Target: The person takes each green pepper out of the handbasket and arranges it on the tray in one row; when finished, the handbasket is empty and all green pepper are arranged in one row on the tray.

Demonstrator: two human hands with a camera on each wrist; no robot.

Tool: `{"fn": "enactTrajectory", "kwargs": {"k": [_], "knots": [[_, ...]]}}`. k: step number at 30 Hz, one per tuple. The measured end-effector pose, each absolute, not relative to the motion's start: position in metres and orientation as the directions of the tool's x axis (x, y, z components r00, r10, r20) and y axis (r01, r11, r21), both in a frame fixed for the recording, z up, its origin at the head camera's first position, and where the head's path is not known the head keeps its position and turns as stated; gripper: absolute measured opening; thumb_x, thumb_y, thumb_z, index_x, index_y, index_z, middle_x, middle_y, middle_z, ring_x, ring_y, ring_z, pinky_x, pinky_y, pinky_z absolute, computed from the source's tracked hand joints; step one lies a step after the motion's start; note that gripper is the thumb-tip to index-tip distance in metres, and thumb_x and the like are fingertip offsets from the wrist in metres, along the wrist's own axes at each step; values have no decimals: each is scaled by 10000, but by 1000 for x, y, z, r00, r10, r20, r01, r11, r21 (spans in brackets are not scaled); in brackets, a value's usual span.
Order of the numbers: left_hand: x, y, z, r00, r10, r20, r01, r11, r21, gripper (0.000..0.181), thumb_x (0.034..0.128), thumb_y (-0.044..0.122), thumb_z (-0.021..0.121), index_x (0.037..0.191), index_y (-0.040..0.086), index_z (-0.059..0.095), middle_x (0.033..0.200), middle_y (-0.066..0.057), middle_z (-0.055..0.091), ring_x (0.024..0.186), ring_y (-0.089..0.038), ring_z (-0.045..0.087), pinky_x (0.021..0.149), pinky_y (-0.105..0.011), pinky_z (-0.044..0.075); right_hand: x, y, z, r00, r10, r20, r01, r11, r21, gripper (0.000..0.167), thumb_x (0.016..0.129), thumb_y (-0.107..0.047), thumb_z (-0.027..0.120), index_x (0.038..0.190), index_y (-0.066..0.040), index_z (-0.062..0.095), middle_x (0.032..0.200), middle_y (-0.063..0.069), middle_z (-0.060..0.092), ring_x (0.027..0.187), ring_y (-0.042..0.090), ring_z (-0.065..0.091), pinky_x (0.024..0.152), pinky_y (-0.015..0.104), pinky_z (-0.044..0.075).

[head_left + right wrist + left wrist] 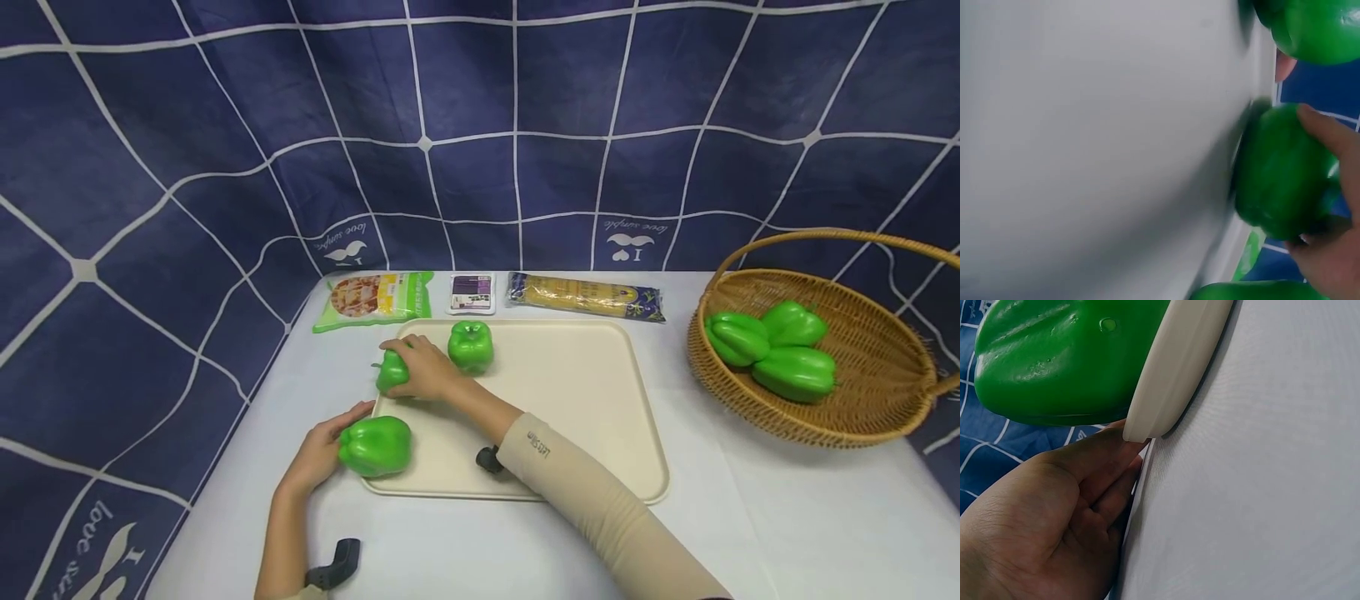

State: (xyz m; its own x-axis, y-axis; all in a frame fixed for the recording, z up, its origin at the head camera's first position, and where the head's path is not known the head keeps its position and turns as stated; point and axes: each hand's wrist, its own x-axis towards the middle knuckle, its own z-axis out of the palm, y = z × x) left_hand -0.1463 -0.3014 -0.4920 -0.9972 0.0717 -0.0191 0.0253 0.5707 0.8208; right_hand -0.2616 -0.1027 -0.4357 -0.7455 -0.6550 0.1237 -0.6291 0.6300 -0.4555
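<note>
Two sides, left and back, are hung with dark blue white-gridded cloth (465, 83) around the white-covered bench (757, 517). The left hand (318, 454), fingers loosely extended, is at the left edge of the cream rectangular tray (562, 400), beside a large glossy green bell pepper (377, 447) on its near corner. The right hand (427, 368) grasps a smaller green bell pepper (392, 373) over the tray's left side; another green bell pepper (471, 348) sits just right. Farthest right, a brown wicker basket (892, 358) holds three more.
</note>
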Motion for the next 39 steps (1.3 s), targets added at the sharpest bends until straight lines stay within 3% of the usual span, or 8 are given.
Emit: {"fn": "enactTrajectory", "kwargs": {"k": [6, 14, 22, 31, 39], "knots": [[-146, -302, -490, -997, 74, -13, 31, 560, 828, 425, 895, 146, 569, 1313, 214, 534, 1408, -78, 418, 1309, -309, 343, 1050, -585, 212, -267, -105, -442, -788, -545, 286, -588, 531, -610, 766, 716, -368, 793, 1330, -185, 374, 1287, 17, 466, 1172, 154, 441, 1002, 288, 366], [-147, -299, -491, -997, 73, -16, 27, 551, 834, 421, 889, 188, 575, 1306, 228, 540, 1406, -58, 423, 1312, -292, 342, 1058, -575, 203, -271, -108, -456, -842, -463, 276, -472, 387, -792, 835, 752, -275, 775, 1369, -91, 243, 1337, 108, 398, 1243, 203, 405, 1054, 272, 300], [-148, -299, -493, -996, 86, -18, 33, 556, 831, 446, 882, 102, 571, 1307, 232, 538, 1405, -57, 425, 1311, -288, 345, 1063, -558, 212, -275, -105, -459, -831, -509, 227, -471, 424, -774, 830, 808, -279, 714, 1433, -131, 188, 1377, 94, 334, 1284, 196, 351, 1074, 278, 264], [-147, -299, -492, -997, 66, -28, 13, 556, 831, 424, 887, 191, 582, 1306, 242, 538, 1407, -41, 423, 1314, -278, 342, 1062, -563, 209, -276, -106, -454, -832, -517, 199, -469, 468, -749, 860, 783, -282, 743, 1453, -174, 215, 1342, 100, 371, 1217, 229, 393, 1034, 345, 341], [-145, -299, -490, -997, 58, -43, -3, 560, 829, 432, 891, 150, 570, 1313, 231, 531, 1414, -49, 413, 1319, -290, 330, 1062, -571, 197, -274, -107, -451, -837, -521, 168, -445, 469, -763, 870, 766, -277, 762, 1449, -149, 238, 1389, 113, 353, 1251, 236, 387, 1046, 351, 327]]}}
